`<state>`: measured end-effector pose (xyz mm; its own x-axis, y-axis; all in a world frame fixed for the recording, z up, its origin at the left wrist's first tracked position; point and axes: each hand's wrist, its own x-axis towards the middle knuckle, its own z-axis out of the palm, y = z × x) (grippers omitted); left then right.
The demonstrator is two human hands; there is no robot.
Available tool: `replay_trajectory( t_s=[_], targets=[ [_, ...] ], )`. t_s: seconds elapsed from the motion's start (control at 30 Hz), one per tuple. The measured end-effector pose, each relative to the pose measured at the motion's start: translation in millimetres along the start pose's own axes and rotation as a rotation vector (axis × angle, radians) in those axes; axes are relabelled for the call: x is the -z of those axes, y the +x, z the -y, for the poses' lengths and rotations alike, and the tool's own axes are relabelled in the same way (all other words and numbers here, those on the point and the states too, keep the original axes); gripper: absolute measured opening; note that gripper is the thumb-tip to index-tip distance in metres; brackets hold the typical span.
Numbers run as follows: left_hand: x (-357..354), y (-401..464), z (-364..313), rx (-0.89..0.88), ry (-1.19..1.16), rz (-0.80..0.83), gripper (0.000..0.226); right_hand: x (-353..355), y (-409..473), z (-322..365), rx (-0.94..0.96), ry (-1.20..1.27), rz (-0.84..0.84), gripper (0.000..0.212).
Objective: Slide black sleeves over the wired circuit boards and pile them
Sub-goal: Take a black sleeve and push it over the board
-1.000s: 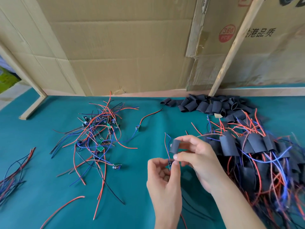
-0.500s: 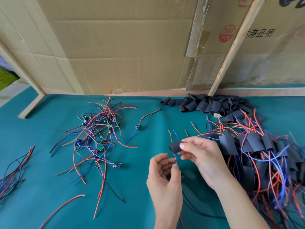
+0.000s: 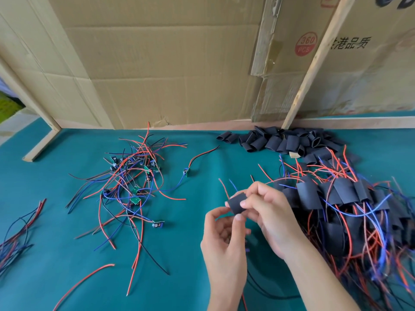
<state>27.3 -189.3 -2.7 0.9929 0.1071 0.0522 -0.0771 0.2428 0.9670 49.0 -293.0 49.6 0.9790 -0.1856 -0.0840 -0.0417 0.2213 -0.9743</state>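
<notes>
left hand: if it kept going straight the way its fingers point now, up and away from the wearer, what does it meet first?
The black sleeve that both hands pinch: it sits right at the left hand's fingers, with the right hand just beyond. Depth past that is unclear.

matt black sleeve (image 3: pixel 236 204), teal cloth table (image 3: pixel 56 254)

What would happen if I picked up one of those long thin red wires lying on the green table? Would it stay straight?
Probably not. The loose thin red wire already lies in a curve on the green felt table, so it would likely droop from your fingers. It looks very light, being so thin. It seems unlikely to roll away, but it could snag the tangled pile of red, blue and black wires nearby.
</notes>
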Motion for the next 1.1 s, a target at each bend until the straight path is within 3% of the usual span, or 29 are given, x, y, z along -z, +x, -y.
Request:
replay_trajectory(
  t_s=[0.1,0.23,0.33,0.63,0.83,1.0,1.1],
  targets=[
    [0,0,3,0.004,0.037,-0.002,0.020,0,-1,-1,0.049,-0.110,0.020,0.018],
    [0,1,3,-0.013,0.074,-0.022,0.025,9,4,-2,0.233,-0.216,-0.176,0.019],
    [0,2,5,0.025,0.054,-0.056,0.028,11,5,-5,0.261,-0.314,-0.222,0.008],
    [1,1,4,-0.001,0.067,-0.084,0.049,-1,1,-10,0.158,-0.263,0.015,0.012],
    [1,2,5,0.000,0.028,-0.096,0.035,9,-1,-2,0.149,-0.139,0.163,0.017],
    [-1,2,2,0.018,-0.028,-0.125,0.032,19,6,5,0.158,0.197,-0.126,0.025],
    [0,2,2,0.027,-0.056,-0.154,0.032,23,9,3,0.207,0.168,-0.280,0.021]
  ],
)
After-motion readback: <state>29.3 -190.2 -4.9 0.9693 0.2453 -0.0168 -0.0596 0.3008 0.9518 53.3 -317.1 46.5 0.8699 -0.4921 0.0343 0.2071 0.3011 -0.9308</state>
